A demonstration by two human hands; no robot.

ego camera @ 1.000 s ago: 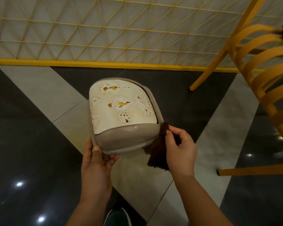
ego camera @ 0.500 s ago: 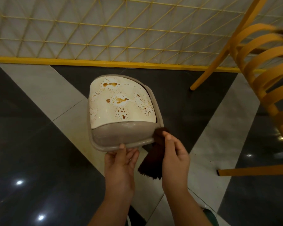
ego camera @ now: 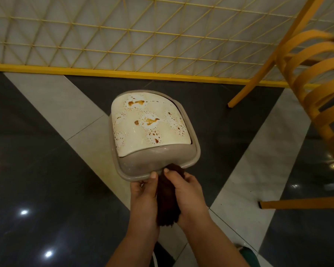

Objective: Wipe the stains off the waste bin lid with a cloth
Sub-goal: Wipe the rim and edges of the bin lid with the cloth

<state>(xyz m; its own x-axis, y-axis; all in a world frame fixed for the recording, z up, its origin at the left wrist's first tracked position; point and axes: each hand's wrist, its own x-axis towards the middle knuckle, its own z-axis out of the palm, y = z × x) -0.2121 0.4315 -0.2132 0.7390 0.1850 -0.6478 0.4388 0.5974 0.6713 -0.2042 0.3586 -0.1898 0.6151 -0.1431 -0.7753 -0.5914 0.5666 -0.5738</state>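
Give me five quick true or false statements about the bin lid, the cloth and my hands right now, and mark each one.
1. The waste bin lid carries brown stains. True.
2. The cloth is white. False: it is dark brown.
3. The right hand holds the cloth. True.
4. The cloth is spread over the top of the lid. False: it hangs bunched between the hands at the lid's near rim.
5. The left hand is on the lid's far edge. False: it is at the near rim, thumb on top.
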